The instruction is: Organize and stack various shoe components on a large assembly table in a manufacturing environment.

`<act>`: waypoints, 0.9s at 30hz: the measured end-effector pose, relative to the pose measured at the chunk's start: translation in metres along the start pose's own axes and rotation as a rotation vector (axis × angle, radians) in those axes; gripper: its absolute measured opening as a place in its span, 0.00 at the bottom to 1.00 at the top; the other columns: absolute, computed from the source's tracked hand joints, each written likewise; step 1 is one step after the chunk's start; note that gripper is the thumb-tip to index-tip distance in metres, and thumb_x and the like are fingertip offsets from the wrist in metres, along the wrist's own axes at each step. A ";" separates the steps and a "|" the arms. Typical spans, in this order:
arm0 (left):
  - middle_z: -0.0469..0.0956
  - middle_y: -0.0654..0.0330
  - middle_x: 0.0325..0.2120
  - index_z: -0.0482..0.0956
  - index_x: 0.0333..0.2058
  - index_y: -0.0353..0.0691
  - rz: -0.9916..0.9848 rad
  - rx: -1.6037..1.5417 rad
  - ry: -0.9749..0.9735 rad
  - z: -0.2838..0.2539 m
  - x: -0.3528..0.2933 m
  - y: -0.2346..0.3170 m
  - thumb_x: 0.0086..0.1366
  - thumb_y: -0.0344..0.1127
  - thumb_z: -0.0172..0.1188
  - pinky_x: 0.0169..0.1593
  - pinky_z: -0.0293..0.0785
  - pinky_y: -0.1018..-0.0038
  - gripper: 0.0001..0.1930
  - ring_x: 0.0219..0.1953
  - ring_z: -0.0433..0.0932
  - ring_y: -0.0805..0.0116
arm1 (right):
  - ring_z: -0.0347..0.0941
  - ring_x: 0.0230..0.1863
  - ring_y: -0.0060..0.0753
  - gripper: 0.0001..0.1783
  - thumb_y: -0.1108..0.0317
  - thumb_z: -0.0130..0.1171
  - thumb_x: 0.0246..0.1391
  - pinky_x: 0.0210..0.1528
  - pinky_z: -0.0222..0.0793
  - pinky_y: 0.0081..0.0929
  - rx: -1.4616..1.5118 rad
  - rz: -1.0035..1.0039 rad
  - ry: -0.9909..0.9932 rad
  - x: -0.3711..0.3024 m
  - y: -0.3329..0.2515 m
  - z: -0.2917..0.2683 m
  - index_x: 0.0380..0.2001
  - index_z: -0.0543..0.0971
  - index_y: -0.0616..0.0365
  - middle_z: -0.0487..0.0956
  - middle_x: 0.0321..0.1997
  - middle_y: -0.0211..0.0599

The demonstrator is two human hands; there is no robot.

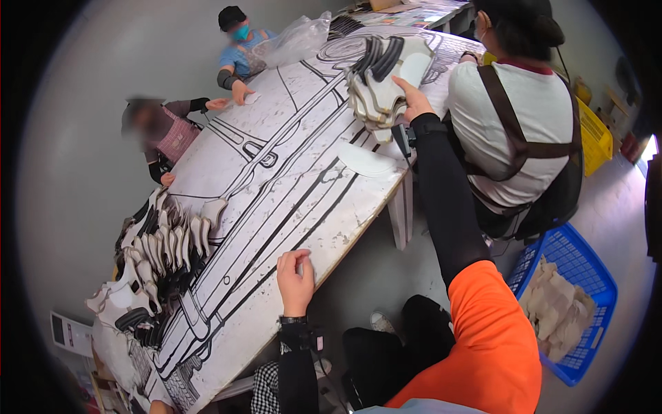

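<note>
My right arm stretches far forward. My right hand [415,102] is closed on the edge of a stack of white flat shaped pieces [379,93], thumb on top and the other fingers hidden. Black curved strips [385,58] lie on that stack. My left hand [295,281] hovers at the near table edge with its fingers curled in, and nothing shows in it. Further left, a row of similar pale cut-outs [165,245] with black parts covers the table end. A single white rounded sheet [365,160] lies flat below the stack.
The long table [276,186] has a line-drawn vehicle printed on its top. Two people [241,52] sit along the far side; another person [520,117] sits at the right. A blue basket [600,276] of beige scraps stands on the floor, and a yellow crate [594,138] is behind.
</note>
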State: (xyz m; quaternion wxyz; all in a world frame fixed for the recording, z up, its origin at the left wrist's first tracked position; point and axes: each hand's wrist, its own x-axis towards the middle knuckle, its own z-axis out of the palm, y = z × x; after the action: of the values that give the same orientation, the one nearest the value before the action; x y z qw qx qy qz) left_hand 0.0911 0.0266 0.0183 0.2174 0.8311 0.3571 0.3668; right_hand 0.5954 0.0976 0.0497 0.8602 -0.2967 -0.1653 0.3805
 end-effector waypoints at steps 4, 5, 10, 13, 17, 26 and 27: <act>0.75 0.58 0.29 0.80 0.34 0.36 0.004 -0.147 -0.052 0.039 0.015 0.027 0.61 0.25 0.57 0.39 0.70 0.72 0.04 0.32 0.73 0.64 | 0.76 0.46 0.34 0.27 0.67 0.74 0.45 0.49 0.71 0.30 -0.559 -0.262 0.056 0.075 -0.071 -0.125 0.47 0.77 0.68 0.80 0.48 0.43; 0.75 0.58 0.29 0.80 0.34 0.36 -0.030 -0.105 -0.038 0.027 0.014 0.019 0.61 0.25 0.57 0.39 0.70 0.72 0.04 0.32 0.73 0.64 | 0.76 0.46 0.34 0.27 0.67 0.74 0.45 0.49 0.71 0.30 -0.534 -0.219 0.030 0.073 -0.039 -0.102 0.47 0.77 0.68 0.80 0.48 0.43; 0.75 0.57 0.29 0.79 0.35 0.36 -0.062 -0.087 -0.042 0.015 0.014 0.015 0.61 0.25 0.57 0.39 0.70 0.72 0.05 0.32 0.73 0.64 | 0.75 0.41 0.35 0.30 0.62 0.77 0.42 0.43 0.71 0.34 -0.278 0.017 0.340 0.051 -0.014 -0.065 0.46 0.78 0.67 0.81 0.43 0.38; 0.75 0.57 0.30 0.79 0.35 0.36 -0.027 -0.081 -0.038 0.016 0.015 0.014 0.61 0.24 0.56 0.39 0.70 0.72 0.05 0.33 0.73 0.64 | 0.77 0.37 0.37 0.27 0.60 0.76 0.43 0.41 0.71 0.36 -0.614 -0.201 0.190 0.020 -0.003 -0.069 0.44 0.80 0.66 0.82 0.42 0.39; 0.75 0.57 0.30 0.79 0.34 0.36 -0.045 -0.046 -0.023 0.006 0.010 0.012 0.61 0.24 0.56 0.39 0.70 0.72 0.05 0.33 0.73 0.64 | 0.78 0.40 0.38 0.26 0.65 0.75 0.45 0.42 0.73 0.36 -0.297 -0.062 0.094 -0.018 0.011 -0.026 0.44 0.79 0.69 0.82 0.43 0.41; 0.76 0.57 0.30 0.80 0.35 0.36 -0.006 -0.110 -0.040 0.023 0.015 0.015 0.62 0.26 0.57 0.40 0.70 0.72 0.04 0.32 0.74 0.65 | 0.81 0.43 0.37 0.20 0.66 0.66 0.55 0.45 0.77 0.33 -0.233 -0.158 -0.091 0.001 -0.016 -0.021 0.47 0.78 0.69 0.82 0.45 0.42; 0.76 0.57 0.30 0.80 0.35 0.36 -0.034 -0.086 -0.031 0.015 0.010 0.009 0.62 0.26 0.57 0.40 0.70 0.72 0.04 0.32 0.74 0.65 | 0.81 0.43 0.37 0.20 0.66 0.66 0.55 0.45 0.77 0.33 -0.220 -0.124 -0.103 -0.013 -0.005 0.004 0.47 0.78 0.69 0.82 0.45 0.42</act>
State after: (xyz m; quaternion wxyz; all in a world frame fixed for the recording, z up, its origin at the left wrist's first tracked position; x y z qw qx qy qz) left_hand 0.1114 0.0271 0.0183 0.2644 0.8204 0.3517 0.3652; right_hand 0.5872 0.0867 0.0550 0.8346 -0.3585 -0.2679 0.3211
